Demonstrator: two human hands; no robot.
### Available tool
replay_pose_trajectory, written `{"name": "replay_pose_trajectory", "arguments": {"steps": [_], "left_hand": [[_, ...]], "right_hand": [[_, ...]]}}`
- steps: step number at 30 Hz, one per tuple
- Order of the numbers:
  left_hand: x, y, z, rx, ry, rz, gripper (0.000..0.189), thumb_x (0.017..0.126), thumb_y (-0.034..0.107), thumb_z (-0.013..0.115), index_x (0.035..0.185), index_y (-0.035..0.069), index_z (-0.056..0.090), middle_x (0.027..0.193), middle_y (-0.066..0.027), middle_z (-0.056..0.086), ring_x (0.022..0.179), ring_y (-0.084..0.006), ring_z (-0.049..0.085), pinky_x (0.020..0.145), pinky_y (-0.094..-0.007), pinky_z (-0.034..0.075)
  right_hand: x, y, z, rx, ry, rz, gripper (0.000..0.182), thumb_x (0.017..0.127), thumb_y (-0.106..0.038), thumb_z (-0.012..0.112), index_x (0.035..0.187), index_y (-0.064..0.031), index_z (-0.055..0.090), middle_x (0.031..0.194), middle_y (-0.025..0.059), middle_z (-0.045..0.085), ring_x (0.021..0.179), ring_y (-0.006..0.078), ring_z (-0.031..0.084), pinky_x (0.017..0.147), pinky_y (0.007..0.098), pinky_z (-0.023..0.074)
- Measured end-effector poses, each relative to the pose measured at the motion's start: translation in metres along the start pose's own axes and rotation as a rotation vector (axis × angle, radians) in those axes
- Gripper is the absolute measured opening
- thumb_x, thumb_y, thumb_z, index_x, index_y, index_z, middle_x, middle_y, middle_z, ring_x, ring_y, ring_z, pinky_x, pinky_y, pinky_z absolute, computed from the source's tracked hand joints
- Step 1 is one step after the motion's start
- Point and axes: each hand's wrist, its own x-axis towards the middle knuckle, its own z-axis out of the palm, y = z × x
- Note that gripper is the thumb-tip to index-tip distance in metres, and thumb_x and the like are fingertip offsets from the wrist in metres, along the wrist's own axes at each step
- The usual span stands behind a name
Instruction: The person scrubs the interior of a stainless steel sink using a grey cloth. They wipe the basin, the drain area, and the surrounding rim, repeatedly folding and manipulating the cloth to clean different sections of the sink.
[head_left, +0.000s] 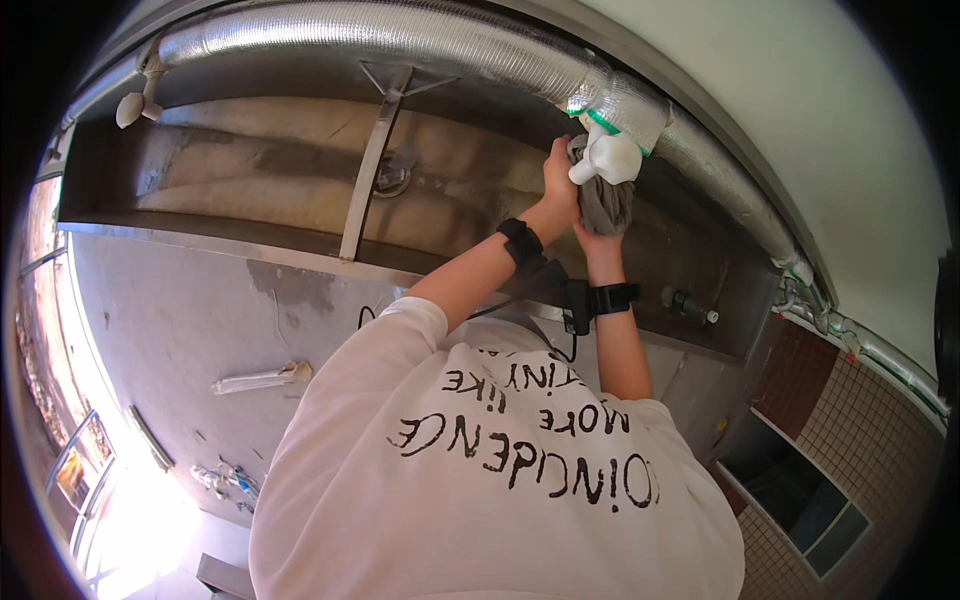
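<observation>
A bunched grey cloth is held between my two hands at the long metal trough sink, under a white plastic tap. My left hand grips its left side, with the thumb or a finger pointing up beside it. My right hand holds its lower end from below, and the cloth hides most of those fingers. The tap covers part of the cloth. Whether water runs cannot be told. Both wrists wear black straps with small devices.
A foil-wrapped pipe runs along the wall above the trough, with another white tap at far left. A metal crossbar spans the trough beside a drain. A bottle lies at right. Litter lies on the floor.
</observation>
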Motion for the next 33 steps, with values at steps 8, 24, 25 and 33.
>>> {"name": "replay_pose_trajectory", "arguments": {"steps": [8, 24, 25, 33], "left_hand": [[-0.007, 0.006, -0.008, -0.006, 0.077, 0.079, 0.037, 0.090, 0.038, 0.037, 0.098, 0.006, 0.054, 0.094, -0.0099, 0.060, 0.089, -0.0232, 0.057, 0.085, -0.0367, 0.044], [-0.007, 0.036, 0.005, -0.026, 0.039, 0.139, 0.036, 0.090, 0.034, 0.035, 0.092, 0.005, 0.056, 0.092, -0.0095, 0.062, 0.086, -0.0225, 0.058, 0.084, -0.0351, 0.044], [-0.003, 0.038, 0.007, -0.039, 0.032, 0.148, 0.036, 0.089, 0.034, 0.035, 0.092, 0.005, 0.056, 0.091, -0.0093, 0.062, 0.085, -0.0224, 0.058, 0.084, -0.0349, 0.043], [0.000, 0.061, 0.014, -0.247, -0.043, 0.262, 0.040, 0.089, 0.033, 0.027, 0.093, 0.004, 0.054, 0.094, -0.0114, 0.060, 0.089, -0.0254, 0.056, 0.082, -0.0386, 0.045]], "right_hand": [[-0.009, 0.010, 0.006, -0.024, 0.038, 0.053, 0.054, 0.090, -0.047, 0.033, 0.133, -0.0155, 0.039, 0.137, 0.0050, 0.040, 0.126, 0.0261, 0.036, 0.102, 0.0443, 0.0309], [0.002, 0.014, 0.026, -0.094, 0.073, 0.080, 0.055, 0.088, -0.047, 0.038, 0.131, -0.0123, 0.040, 0.135, 0.0077, 0.041, 0.124, 0.0271, 0.039, 0.100, 0.0446, 0.0345], [0.006, 0.013, 0.028, -0.086, 0.081, 0.078, 0.055, 0.088, -0.047, 0.039, 0.131, -0.0119, 0.040, 0.135, 0.0080, 0.042, 0.124, 0.0273, 0.039, 0.100, 0.0448, 0.0345], [0.034, 0.016, 0.040, 0.017, 0.082, 0.158, 0.054, 0.086, -0.044, 0.044, 0.125, -0.0065, 0.045, 0.129, 0.0098, 0.047, 0.120, 0.0270, 0.044, 0.098, 0.0445, 0.0370]]}}
